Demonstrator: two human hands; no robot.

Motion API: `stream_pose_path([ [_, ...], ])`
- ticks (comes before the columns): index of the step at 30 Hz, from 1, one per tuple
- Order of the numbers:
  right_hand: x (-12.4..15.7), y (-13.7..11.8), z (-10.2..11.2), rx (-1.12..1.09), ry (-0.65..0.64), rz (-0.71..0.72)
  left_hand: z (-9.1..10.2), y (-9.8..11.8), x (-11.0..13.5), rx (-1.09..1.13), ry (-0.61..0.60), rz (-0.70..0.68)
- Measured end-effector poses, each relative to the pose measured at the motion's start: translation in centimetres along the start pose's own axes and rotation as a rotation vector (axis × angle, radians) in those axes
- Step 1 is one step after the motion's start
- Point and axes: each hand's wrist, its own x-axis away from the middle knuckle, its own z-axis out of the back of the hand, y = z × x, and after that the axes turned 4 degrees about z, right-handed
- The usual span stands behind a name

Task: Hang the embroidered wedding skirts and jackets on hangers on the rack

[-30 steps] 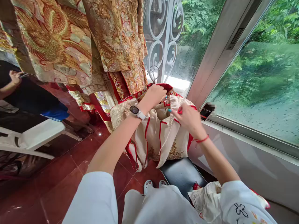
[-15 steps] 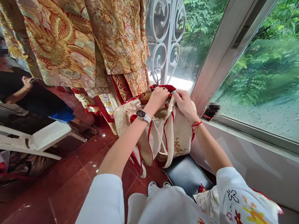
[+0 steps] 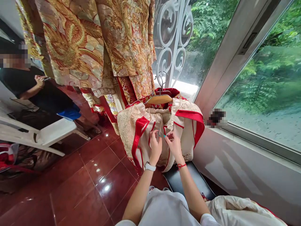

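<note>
A cream garment (image 3: 128, 125) with gold embroidery and red trim hangs spread over a wooden hanger (image 3: 158, 99), its pale inner side and gathered waist facing me. A thin white drawstring (image 3: 161, 127) runs down from the gathered edge to my fingers. My left hand (image 3: 155, 149), with a white watch strap at the wrist, is closed in a pinch on the drawstring. Close beside it, my right hand (image 3: 174, 146), with a red string bracelet, pinches the drawstring between thumb and fingers. The cord's ends are mostly hidden by my fingers.
Gold embroidered garments (image 3: 75, 44) hang at the upper left. A black seat (image 3: 190, 180) stands below, with cream cloth (image 3: 237, 210) at its right. The window frame (image 3: 218, 72) rises at right. A person (image 3: 39, 88) stands beyond a white chair (image 3: 55, 131).
Both hands have come down from the hanger area to the drawstring in front of the garment. The wooden hanger now shows, and the red-trimmed edges lie folded outward.
</note>
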Motion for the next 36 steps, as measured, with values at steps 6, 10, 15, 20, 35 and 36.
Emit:
stream_pose_path([
  [6,-3.2,1.5,-3.0,0.178,0.179,0.018,-2.3,-1.7,1.9,0.12,-0.139,0.161],
  [10,-2.6,1.9,-2.8,0.022,0.059,0.097,-0.9,-0.5,1.7,0.123,-0.081,0.144],
  [15,0.5,2.5,-0.7,-0.159,-0.05,0.093,-0.2,0.1,1.2,0.091,-0.056,0.146],
  [20,1.0,2.6,0.2,-0.205,-0.11,0.104,-0.3,0.2,0.7,0.089,-0.097,0.188],
  [35,1.0,0.1,0.9,-0.011,-0.12,0.21,1.3,2.1,-0.6,-0.48,-0.156,-0.216],
  [36,1.0,0.2,0.8,0.014,-0.124,0.226,1.5,2.4,-1.1,-0.519,-0.167,-0.248],
])
